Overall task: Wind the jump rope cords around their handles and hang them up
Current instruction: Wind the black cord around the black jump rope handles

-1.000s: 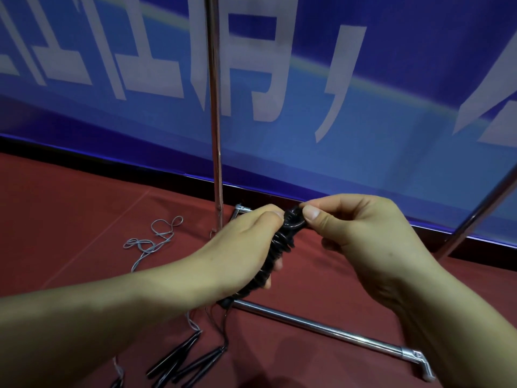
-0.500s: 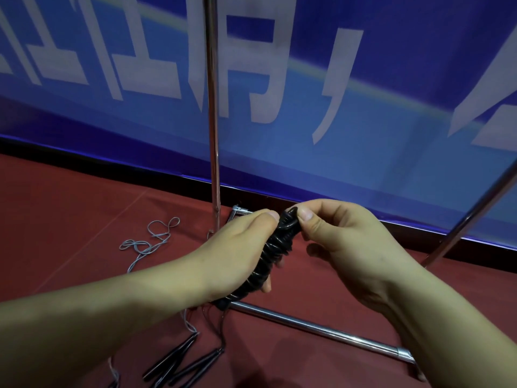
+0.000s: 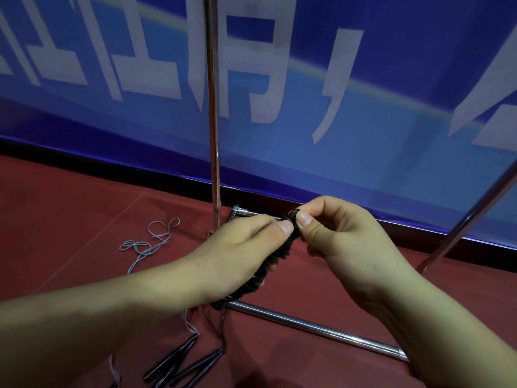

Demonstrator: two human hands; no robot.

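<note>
One blue banner (image 3: 363,121) with white characters backs a chrome rack (image 3: 212,107) standing on red floor (image 3: 56,219). Left hand (image 3: 240,256) curls around a black wound jump rope (image 3: 275,264), held above the rack's base bar; right hand (image 3: 344,242) pinches its top loop between thumb and forefinger. Grey cord (image 3: 151,242) and black handles (image 3: 179,357) lie on the floor, lower left.

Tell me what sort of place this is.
Probably a sports hall or event venue: a red sports-type floor, a large blue printed banner along the wall, a chrome hanging rack, and spare jump ropes lying on the floor.
</note>
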